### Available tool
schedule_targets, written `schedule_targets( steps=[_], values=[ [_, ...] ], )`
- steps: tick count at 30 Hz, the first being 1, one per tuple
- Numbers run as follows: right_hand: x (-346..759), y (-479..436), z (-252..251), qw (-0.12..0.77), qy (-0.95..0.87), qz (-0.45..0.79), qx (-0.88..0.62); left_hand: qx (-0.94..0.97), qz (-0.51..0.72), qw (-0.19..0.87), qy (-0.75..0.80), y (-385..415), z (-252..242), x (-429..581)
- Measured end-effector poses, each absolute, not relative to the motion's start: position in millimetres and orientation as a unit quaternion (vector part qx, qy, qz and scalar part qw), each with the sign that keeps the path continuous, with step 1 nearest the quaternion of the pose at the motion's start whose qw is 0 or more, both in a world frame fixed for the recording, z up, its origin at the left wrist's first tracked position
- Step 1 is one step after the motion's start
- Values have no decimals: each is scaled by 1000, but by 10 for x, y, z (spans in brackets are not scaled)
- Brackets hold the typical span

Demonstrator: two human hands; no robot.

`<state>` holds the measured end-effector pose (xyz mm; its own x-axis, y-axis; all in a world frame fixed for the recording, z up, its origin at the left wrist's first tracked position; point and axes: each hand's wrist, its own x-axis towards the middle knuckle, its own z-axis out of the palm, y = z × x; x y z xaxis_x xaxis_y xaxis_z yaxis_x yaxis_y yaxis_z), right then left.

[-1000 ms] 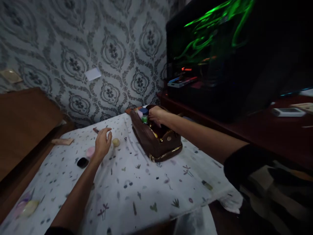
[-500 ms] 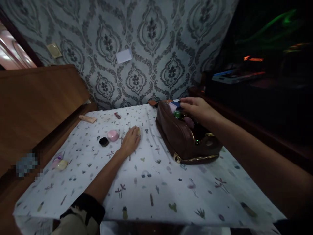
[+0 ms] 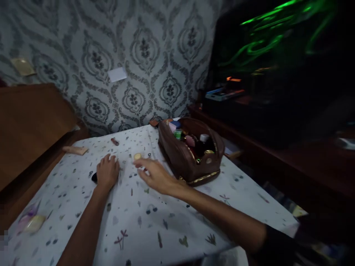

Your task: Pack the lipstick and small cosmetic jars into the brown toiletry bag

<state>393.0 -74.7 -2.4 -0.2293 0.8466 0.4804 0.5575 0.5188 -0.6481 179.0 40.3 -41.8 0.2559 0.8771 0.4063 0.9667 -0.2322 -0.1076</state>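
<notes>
My left hand point(image 3: 107, 172) is over the table at the spot where a pink jar stood, fingers bent down around it. The jar is hidden beneath the hand, and a black lid point(image 3: 94, 178) peeks out at its left. My right hand point(image 3: 155, 176) reaches in from the right, thumb and fingers apart. Its index fingertip is close to a small round yellow piece point(image 3: 138, 157); I cannot tell whether they touch. Beyond that hand stands an unzipped brown bag point(image 3: 177, 155), holding a green-lidded container point(image 3: 178, 133), a pink item point(image 3: 190, 140) and a white-capped bottle point(image 3: 204, 138).
A white patterned cloth point(image 3: 144, 221) covers the table. A beige tube point(image 3: 75, 150) and a small reddish tube point(image 3: 114, 141) lie toward the back. Yellowish and purple pieces point(image 3: 34, 223) are at the left. A wooden panel point(image 3: 33, 125) borders the left side, dark furniture the right.
My right hand has left the bag and come down beside the yellow piece. My left hand has moved from that piece leftward over the pink jar. The view has turned right.
</notes>
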Motion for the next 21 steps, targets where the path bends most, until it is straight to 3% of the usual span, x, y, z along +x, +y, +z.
schedule_targets(
  steps=[4,7,21],
  values=[
    [3791,-602,-411,283,-781,182,-525,-771,-85,125,-619,405,-412,1794],
    [3771,-605,-604,233,-773,187,-560,-771,-68,121,-622,416,-408,1820],
    [3826,-618,-677,195,-729,184,-629,-818,-123,143,-543,397,-428,1833]
  ],
)
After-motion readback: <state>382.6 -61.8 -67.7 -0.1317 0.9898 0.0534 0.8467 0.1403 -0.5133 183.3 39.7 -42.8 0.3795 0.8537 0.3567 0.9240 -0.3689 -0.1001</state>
